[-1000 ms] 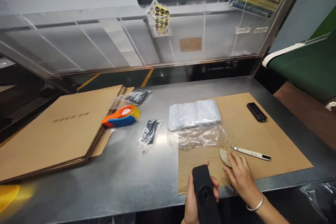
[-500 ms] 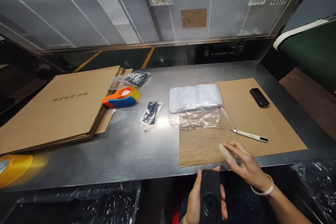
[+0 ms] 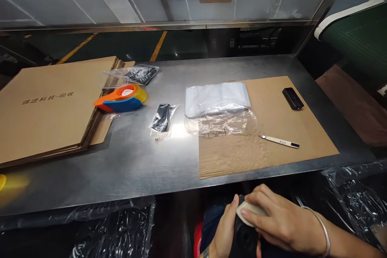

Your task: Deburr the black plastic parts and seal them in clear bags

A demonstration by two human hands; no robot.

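Note:
Below the table's front edge, my left hand is wrapped round a long black plastic piece with a round recess in its face. My right hand grips a small off-white pad and presses it against the upper end of the black piece. The pad's exact kind is unclear. My fingers cover part of both things. Beyond my hands, a white craft knife marked A26 lies on the cardboard sheet. Another black piece rests near that sheet's right side.
A stack of clear plastic bags overlaps the cardboard. To its left lie a bagged black part, an orange and blue tape dispenser, another bag of black pieces and stacked flat cartons. Black plastic sheeting hangs below the metal table.
My right hand has left the cardboard's front edge and brought the pad down onto the black piece in my left hand. The view has tilted downward.

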